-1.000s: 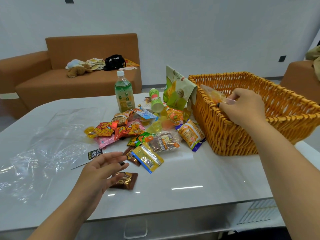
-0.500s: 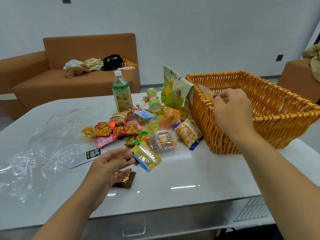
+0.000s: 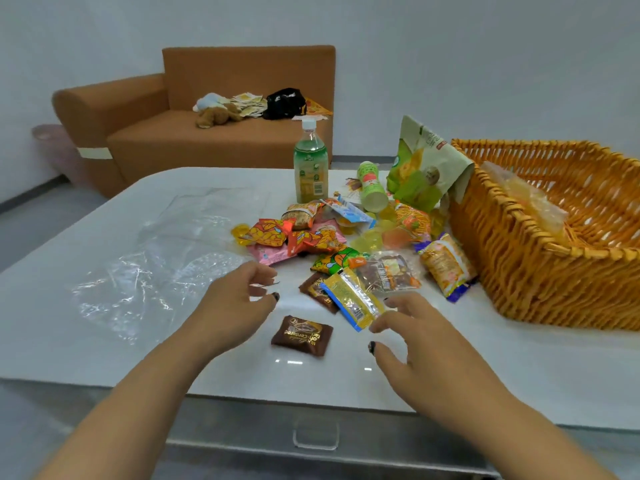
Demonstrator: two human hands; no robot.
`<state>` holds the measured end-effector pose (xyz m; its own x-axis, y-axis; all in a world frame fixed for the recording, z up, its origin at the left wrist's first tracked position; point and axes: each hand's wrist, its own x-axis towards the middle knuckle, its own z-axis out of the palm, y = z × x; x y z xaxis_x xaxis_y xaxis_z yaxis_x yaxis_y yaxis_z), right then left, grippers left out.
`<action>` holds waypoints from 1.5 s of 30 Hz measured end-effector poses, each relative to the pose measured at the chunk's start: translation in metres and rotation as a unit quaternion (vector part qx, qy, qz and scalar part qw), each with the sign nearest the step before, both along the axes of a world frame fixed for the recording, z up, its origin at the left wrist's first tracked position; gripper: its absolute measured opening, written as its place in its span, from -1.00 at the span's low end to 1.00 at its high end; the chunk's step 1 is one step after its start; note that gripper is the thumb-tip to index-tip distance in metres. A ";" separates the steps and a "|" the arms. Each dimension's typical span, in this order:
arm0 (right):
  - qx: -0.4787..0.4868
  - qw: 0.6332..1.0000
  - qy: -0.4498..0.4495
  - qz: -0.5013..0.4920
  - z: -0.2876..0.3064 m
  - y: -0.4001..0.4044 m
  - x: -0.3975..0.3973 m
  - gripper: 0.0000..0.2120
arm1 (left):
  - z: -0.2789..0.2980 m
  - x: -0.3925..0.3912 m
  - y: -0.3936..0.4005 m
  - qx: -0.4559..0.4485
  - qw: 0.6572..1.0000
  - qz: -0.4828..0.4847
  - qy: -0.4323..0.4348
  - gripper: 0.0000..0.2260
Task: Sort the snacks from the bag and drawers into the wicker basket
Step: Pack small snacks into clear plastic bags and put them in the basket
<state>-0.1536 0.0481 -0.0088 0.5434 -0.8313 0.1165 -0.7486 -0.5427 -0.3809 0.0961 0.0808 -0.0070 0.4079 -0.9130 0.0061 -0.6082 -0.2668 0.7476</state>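
A wicker basket point(image 3: 512, 271) stands at the table's right, with a clear yellowish packet point(image 3: 526, 199) lying inside it. Several snack packets point(image 3: 311, 237) are heaped left of the basket. A brown chocolate packet point(image 3: 302, 336) lies nearest me, between my hands. My left hand point(image 3: 239, 299) hovers left of it, fingers loosely curled and holding nothing. My right hand point(image 3: 415, 334) is spread open, its fingertips at the near end of a yellow-and-blue packet point(image 3: 351, 301). A second brown packet point(image 3: 317, 289) lies partly under that one.
An empty clear plastic bag point(image 3: 156, 258) lies flat on the table's left. A green drink bottle point(image 3: 310, 164), a tipped green cup point(image 3: 372, 187) and a tall green snack bag point(image 3: 422, 168) stand behind the heap. A drawer handle point(image 3: 315, 438) shows below the front edge. A brown sofa point(image 3: 207, 133) is behind.
My right hand has left the basket without the clear packet and come down to the yellow-and-blue packet. My left hand has shifted slightly left off the brown packet.
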 end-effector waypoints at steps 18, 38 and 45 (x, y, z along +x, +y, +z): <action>0.029 0.992 0.052 0.111 -0.004 0.011 0.065 -0.69 | -0.030 0.083 -0.004 0.160 0.871 0.139 -0.443 -0.72; -0.043 0.989 -0.092 0.109 0.001 -0.012 0.040 -0.68 | 0.037 0.041 0.044 -0.188 0.953 0.019 -0.237 -0.64; -0.071 0.927 -0.358 0.090 0.009 -0.026 0.031 -0.58 | 0.018 0.010 0.025 -0.202 0.895 -0.219 -0.332 -0.44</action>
